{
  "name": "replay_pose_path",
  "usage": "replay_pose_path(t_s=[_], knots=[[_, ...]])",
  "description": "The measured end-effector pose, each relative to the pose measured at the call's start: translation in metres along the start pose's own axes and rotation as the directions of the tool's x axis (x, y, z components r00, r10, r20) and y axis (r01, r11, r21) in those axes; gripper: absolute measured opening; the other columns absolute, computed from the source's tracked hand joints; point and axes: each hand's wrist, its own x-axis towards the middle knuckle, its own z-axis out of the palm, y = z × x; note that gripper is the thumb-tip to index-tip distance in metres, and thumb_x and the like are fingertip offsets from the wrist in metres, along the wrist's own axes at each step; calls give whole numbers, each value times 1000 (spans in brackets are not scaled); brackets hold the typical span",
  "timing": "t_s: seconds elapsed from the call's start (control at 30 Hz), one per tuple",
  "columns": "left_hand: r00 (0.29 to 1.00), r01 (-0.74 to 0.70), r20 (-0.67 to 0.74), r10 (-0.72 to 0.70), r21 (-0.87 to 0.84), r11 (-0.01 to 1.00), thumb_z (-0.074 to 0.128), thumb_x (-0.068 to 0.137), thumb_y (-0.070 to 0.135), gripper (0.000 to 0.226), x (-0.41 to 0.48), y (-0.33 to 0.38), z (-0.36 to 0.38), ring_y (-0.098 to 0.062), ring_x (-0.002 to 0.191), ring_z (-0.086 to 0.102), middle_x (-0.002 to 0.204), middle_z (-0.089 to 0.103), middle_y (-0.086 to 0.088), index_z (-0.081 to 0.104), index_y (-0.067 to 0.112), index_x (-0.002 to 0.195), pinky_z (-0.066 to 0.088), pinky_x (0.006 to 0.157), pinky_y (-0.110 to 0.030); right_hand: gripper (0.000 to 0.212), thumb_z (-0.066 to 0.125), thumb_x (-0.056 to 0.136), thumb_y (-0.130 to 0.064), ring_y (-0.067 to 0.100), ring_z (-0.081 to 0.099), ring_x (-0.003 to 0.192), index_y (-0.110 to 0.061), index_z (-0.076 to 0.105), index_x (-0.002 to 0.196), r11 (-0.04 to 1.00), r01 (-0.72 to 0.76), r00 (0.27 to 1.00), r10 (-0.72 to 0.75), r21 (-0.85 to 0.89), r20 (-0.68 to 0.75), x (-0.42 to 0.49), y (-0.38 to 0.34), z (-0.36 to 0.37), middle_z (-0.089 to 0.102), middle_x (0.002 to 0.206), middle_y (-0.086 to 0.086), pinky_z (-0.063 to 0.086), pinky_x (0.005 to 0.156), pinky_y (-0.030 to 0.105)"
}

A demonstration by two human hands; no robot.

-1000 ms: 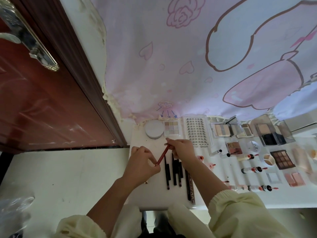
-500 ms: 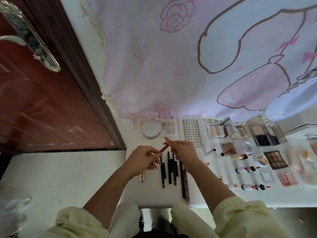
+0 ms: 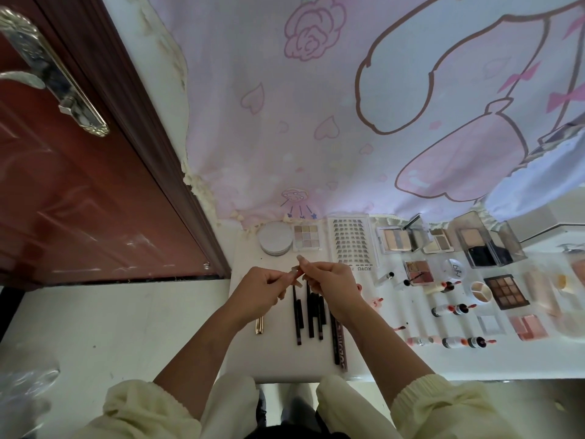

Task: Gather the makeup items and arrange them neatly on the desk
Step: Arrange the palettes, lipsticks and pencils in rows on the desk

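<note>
Both hands meet just above the row of dark pencils (image 3: 298, 318) at the near-left end of the worktop (image 3: 278, 362); my left hand (image 3: 258, 291) and right hand (image 3: 334, 285) curl their fingertips together and pinch a thin reddish piece (image 3: 299, 275) between them; my fingers hide most of it, so I cannot say whether it is a pencil or only a cap; I judge I am midway through sorting the pencils, with the palettes (image 3: 506, 291), lash tray (image 3: 351, 245) and little bottles (image 3: 459, 309) laid out in rows to the right; next, I think, this piece wants laying straight beside the others, parallel, ends level, without nudging the row; items at the far right are blurred and cut off by the frame edge
</note>
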Motion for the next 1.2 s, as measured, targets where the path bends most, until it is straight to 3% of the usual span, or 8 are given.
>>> replay_pose_path(t_s=[0.2,0.43,0.7,0.87,1.07,1.2], knots=[[999,37,31,-35,-86,996,58,92,44,34,-4,5,-1,-8,48,30,60,41,-2,77,16,92,30,45,-13,26,70,86,-32,11,41,54,-8,79,81,999,39,999,-40,-16,-14,-4,-2,2,54,58,0,38,54,19],[994,100,55,-96,-80,992,58,91,49,33,-2,5,-3,-7,47,31,58,42,5,78,23,93,26,46,-17,29,67,89,-32,10,39,51,-6,78,83,994,99,995,-100,-55,-12,-7,-3,2,51,50,-5,36,51,17],[987,146,84,-137,-112,983,58,85,59,36,-5,5,-4,-11,52,26,59,37,4,77,30,97,22,49,-20,28,66,88,-34,13,38,54,-9,78,86,990,131,991,-130,-47,18,-8,-4,2,50,56,5,36,56,23],[975,178,172,-137,-251,951,51,97,41,34,-2,0,-5,-7,53,38,70,51,1,74,17,105,30,45,-16,26,66,90,-31,11,40,53,-9,78,88,994,97,995,-98,-56,-3,-5,-9,-2,53,56,-3,37,57,23],[975,125,205,-81,-209,970,50,99,23,26,-4,-6,-13,-6,63,47,81,60,-2,72,14,108,39,54,-18,27,63,92,-32,10,46,60,-9,78,88,996,74,996,-76,-45,-46,2,-9,-5,65,68,-6,43,61,21],[983,129,161,-92,-235,964,52,98,18,22,-5,-17,-17,-5,66,58,84,62,-2,71,13,109,46,58,-17,27,63,93,-29,7,50,62,-6,75,87,997,52,991,-44,64,-128,7,-9,-4,74,78,-2,45,60,20]])
